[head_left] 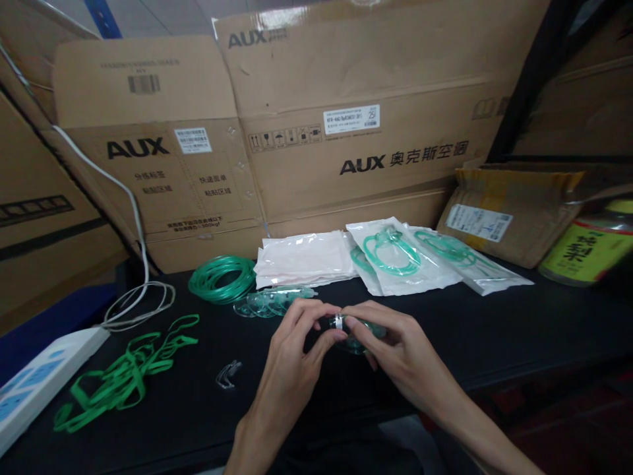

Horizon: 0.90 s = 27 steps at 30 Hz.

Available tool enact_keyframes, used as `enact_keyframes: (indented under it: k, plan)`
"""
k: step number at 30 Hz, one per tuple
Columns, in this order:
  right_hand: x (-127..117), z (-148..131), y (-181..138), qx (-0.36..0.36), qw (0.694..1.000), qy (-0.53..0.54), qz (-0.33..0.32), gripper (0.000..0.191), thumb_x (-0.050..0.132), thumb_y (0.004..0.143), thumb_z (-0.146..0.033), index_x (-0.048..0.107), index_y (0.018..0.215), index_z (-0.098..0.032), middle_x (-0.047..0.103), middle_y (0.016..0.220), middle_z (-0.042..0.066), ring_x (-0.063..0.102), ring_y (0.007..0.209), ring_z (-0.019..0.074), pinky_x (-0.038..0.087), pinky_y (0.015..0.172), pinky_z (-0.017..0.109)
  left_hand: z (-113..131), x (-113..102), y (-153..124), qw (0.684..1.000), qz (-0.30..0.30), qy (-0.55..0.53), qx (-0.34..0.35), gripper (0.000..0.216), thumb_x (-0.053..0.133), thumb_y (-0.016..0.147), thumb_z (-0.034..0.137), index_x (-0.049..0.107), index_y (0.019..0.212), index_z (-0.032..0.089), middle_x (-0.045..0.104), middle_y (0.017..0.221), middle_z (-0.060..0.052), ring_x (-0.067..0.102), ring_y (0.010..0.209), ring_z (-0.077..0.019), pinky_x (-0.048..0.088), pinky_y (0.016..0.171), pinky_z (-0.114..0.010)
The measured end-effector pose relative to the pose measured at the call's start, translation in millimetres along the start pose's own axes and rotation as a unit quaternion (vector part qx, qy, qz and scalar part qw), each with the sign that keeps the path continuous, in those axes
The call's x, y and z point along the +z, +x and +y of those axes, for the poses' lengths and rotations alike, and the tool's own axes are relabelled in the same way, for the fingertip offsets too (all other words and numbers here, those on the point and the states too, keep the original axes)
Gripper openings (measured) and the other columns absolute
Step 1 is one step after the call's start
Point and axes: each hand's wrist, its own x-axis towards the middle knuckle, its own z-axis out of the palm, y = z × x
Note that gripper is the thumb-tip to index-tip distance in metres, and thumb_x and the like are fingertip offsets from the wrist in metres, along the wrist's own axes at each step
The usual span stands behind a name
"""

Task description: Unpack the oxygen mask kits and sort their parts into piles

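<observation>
Near the table's front edge my two hands meet over a clear green oxygen mask (355, 344), mostly covered by my fingers. My right hand (395, 336) is closed around the mask's body. My left hand (309, 330) pinches at its left end, where a small shiny silvery-white strip (338, 321) shows between the fingertips of both hands. Just behind my left hand lies a row of similar clear green masks (271, 301). To its left rest some small clear plastic pieces (228, 374).
Green elastic straps (126, 379) and a white power strip (54, 376) lie left. Behind are coiled green tubing (222, 278), white pouches (304, 257) and bagged tubing sets (395, 254). Cardboard boxes (316, 178) wall the back; a yellow-labelled can (586, 247) stands right.
</observation>
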Motion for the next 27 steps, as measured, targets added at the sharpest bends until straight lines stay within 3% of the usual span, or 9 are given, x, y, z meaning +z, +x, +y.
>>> enact_keyframes:
  k: [6, 12, 19, 27]
  plan:
    - [-2.0, -0.9, 1.7, -0.016, 0.999, -0.006, 0.03, 0.022, 0.06, 0.092, -0.026, 0.08, 0.093, -0.016, 0.07, 0.086, 0.007, 0.053, 0.054, 0.0101, 0.042, 0.044, 0.021, 3.7, 4.4, -1.3, 1.0, 0.005, -0.007, 0.002, 0.025, 0.069, 0.09, 0.011, 0.066, 0.111, 0.025, 0.062, 0.104, 0.0, 0.059, 0.087, -0.0121, 0.049, 0.08, -0.021]
    - [1.2, -0.1, 1.2, 0.067, 0.996, 0.023, 0.054, 0.028, 0.063, 0.088, -0.036, 0.077, 0.092, -0.012, 0.07, 0.082, 0.007, 0.049, 0.044, 0.0082, 0.04, 0.039, 0.022, 5.7, 0.1, 0.0, 1.0, -0.004, 0.002, 0.019, 0.023, 0.07, 0.09, 0.015, 0.066, 0.111, 0.024, 0.063, 0.105, -0.001, 0.06, 0.091, -0.0145, 0.05, 0.084, -0.024]
    - [3.1, 1.7, 0.1, 0.104, 0.988, 0.107, -0.04, 0.039, 0.059, 0.093, -0.052, 0.07, 0.103, -0.016, 0.067, 0.088, 0.004, 0.053, 0.05, 0.0089, 0.045, 0.039, 0.02, -0.5, -7.3, 3.4, 0.999, -0.029, -0.005, 0.031, 0.018, 0.062, 0.096, 0.018, 0.065, 0.113, 0.025, 0.068, 0.116, -0.001, 0.062, 0.111, -0.0155, 0.048, 0.099, -0.028]
    - [3.6, 9.0, 4.2, 0.109, 0.985, 0.135, -0.023, 0.039, 0.067, 0.087, -0.055, 0.058, 0.094, -0.018, 0.055, 0.077, -0.003, 0.053, 0.052, 0.0092, 0.045, 0.035, 0.019, -6.1, -18.7, -0.1, 0.995, -0.096, 0.016, 0.034, 0.035, 0.073, 0.089, 0.03, 0.064, 0.122, 0.027, 0.071, 0.12, -0.001, 0.064, 0.113, -0.0173, 0.05, 0.099, -0.031]
